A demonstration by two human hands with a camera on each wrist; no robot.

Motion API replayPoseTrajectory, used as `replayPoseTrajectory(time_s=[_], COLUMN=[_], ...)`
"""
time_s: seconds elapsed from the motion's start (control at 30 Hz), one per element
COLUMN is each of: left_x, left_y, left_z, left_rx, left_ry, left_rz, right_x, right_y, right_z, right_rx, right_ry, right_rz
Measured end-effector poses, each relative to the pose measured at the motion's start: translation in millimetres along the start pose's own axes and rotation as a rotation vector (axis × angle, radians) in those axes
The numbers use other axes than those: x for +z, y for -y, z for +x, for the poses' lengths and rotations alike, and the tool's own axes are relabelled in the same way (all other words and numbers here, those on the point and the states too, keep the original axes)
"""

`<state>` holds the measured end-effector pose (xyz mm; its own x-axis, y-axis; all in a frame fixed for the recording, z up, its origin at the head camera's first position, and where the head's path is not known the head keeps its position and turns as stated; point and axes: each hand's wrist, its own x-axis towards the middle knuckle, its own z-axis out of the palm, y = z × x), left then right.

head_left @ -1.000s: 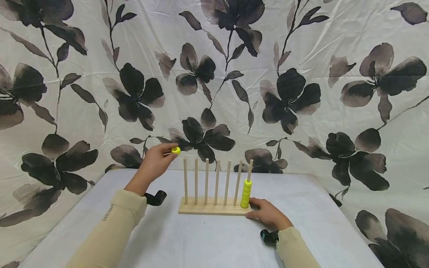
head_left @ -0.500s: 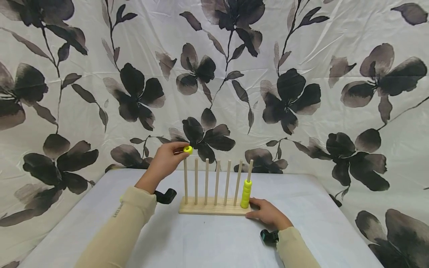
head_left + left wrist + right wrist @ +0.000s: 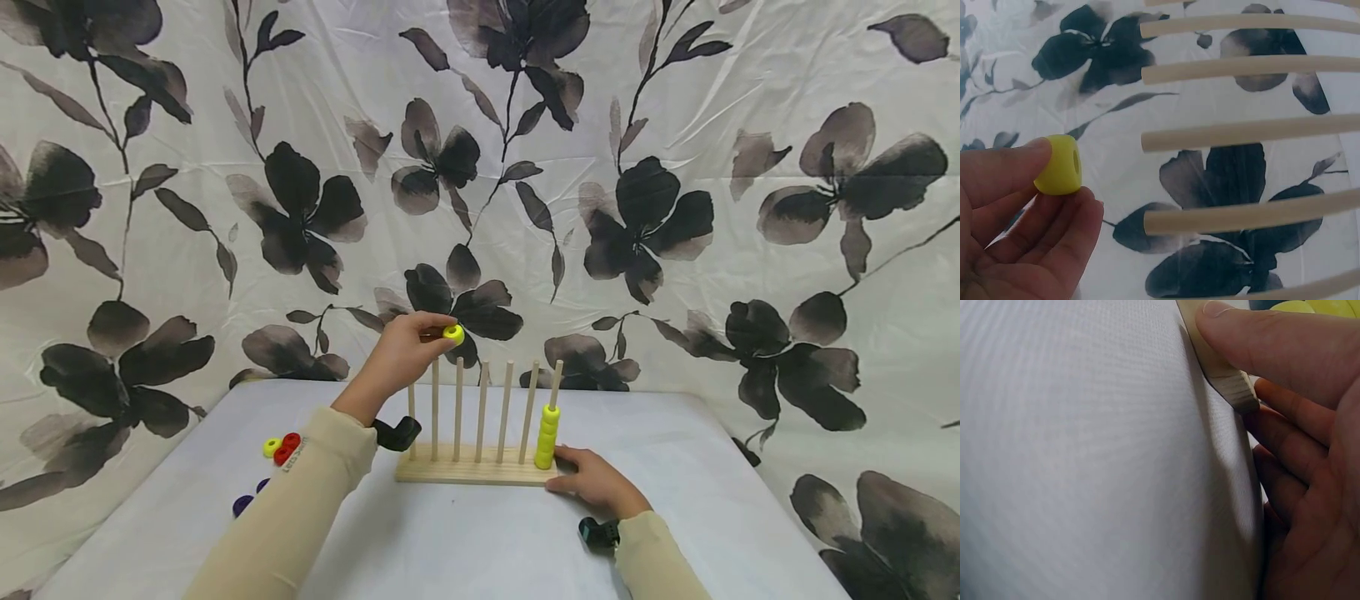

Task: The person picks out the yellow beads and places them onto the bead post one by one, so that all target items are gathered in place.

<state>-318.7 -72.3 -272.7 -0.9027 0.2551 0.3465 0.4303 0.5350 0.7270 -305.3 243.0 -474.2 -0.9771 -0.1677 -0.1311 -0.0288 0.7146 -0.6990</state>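
My left hand [image 3: 401, 354] pinches a yellow bead [image 3: 453, 335] between thumb and fingers, just above the pegs toward the left of a wooden peg stand [image 3: 472, 475]. In the left wrist view, the bead's hole [image 3: 1076, 161] faces the free ends of the pegs [image 3: 1229, 131], with a gap between. A stack of yellow beads [image 3: 547, 437] sits on the stand's rightmost peg; the other pegs are bare. My right hand [image 3: 596, 483] grips the right end of the base, its thumb [image 3: 1254, 334] on the front and fingers around the end [image 3: 1235, 390].
On the left of the white-covered table [image 3: 480, 542], beside my left sleeve, lie a loose yellow bead [image 3: 272, 448], red beads [image 3: 283, 454] and dark blue beads [image 3: 242, 506], partly hidden by the sleeve. A floral cloth [image 3: 480, 200] hangs behind the table.
My left hand has carried the yellow bead rightward, from left of the stand to above its left-hand pegs. Loose beads have come into view beside the left sleeve. My right hand stays on the base.
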Motion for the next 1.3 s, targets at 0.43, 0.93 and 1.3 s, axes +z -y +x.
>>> replayPoseTrajectory(time_s=[0.43,0.93,1.3], left_x=[24.7,57.7,81.1], left_y=[-21.7,-42.7,-50.4], left_z=[12.1,23.1,31.5], left_rx=[0.06,0.08,0.134], left_ry=[0.087,0.175,0.23], left_rz=[0.03,0.044,0.051], right_x=[0,2,2], right_y=[-1,0,0], right_z=[0.9,1.9,1.4], right_rx=[-0.01,-0.008,0.003], right_ry=[-0.012,-0.012,-0.011], right_rz=[-0.021,-0.04,-0.021])
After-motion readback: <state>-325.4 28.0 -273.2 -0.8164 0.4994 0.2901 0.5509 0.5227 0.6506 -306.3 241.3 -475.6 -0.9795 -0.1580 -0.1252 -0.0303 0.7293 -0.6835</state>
